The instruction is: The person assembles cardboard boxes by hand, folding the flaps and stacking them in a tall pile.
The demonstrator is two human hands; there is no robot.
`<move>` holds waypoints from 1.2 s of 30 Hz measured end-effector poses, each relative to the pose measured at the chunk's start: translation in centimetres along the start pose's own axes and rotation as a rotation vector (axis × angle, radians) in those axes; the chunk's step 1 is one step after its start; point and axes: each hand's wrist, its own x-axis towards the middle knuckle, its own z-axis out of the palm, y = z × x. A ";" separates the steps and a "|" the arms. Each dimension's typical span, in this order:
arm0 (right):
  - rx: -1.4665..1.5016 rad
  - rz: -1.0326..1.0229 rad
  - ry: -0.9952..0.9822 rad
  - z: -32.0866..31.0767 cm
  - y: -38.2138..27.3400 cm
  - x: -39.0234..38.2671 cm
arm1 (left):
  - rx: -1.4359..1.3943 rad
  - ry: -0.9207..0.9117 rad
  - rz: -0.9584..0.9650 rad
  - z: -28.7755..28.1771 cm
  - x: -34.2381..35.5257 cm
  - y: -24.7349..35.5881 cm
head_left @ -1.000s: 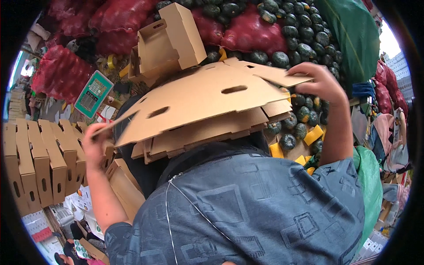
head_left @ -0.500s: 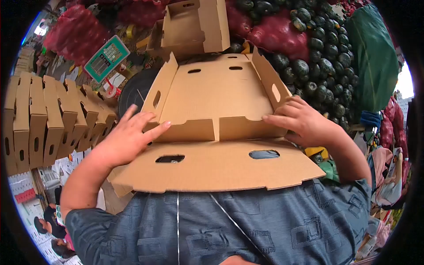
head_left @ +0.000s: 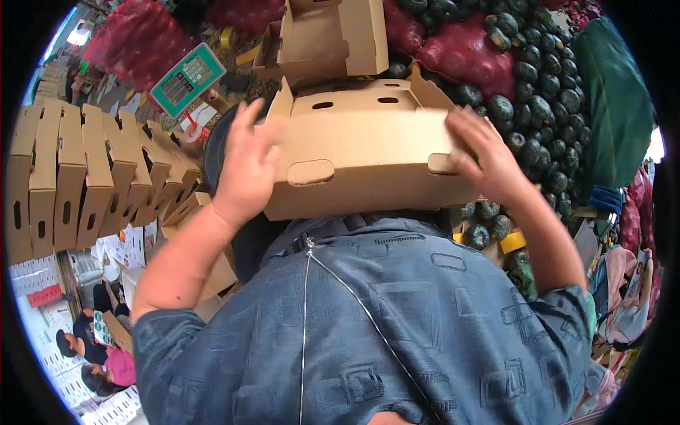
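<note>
A brown cardboard box [head_left: 361, 198] stands against my front, its near wall upright. That wall's wide flap [head_left: 368, 134] is folded over toward the inside and covers most of the box floor. Beside the left near corner is my left hand [head_left: 248, 170], fingers spread and a little blurred, with its thumb close to the flap. My right hand [head_left: 489, 156] rests at the right near corner, fingers stretched along the flap's end and thumb by the right hand-hole. Both hands look open rather than gripping. The box's side walls rise behind the flap.
More cardboard boxes [head_left: 333, 42] sit beyond, and a row of folded ones [head_left: 92, 170] lines the left. A green scale display [head_left: 188, 79] stands at the far left. Dark green squashes [head_left: 538, 110] and red net sacks [head_left: 471, 53] fill the right back. Two people [head_left: 88, 350] show at lower left.
The near flap has swung up from my lap and over into the box. Both hands have lifted with it to the near corners. The view has shifted slightly.
</note>
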 end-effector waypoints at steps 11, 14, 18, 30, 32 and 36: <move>0.411 -0.190 -1.464 2.8 -0.1 6.2 | 0.012 -1.601 0.029 3.4 5.4 1.8; 0.858 -0.229 -0.815 -1.8 3.5 7.0 | -0.032 -1.367 0.028 0.4 5.8 -0.1; 1.597 -0.135 1.011 -7.0 7.3 5.3 | -0.851 -0.868 -0.121 -6.4 4.5 -1.8; 2.375 0.060 0.705 2.1 6.2 8.0 | -1.135 -0.213 -0.337 5.1 -0.3 -7.9; 2.282 -0.028 0.639 -0.4 6.1 7.3 | -1.159 0.166 -0.766 2.3 1.0 -8.4; 1.885 -0.100 0.491 -2.3 5.6 6.4 | -1.223 0.615 -0.172 -2.6 3.4 -7.3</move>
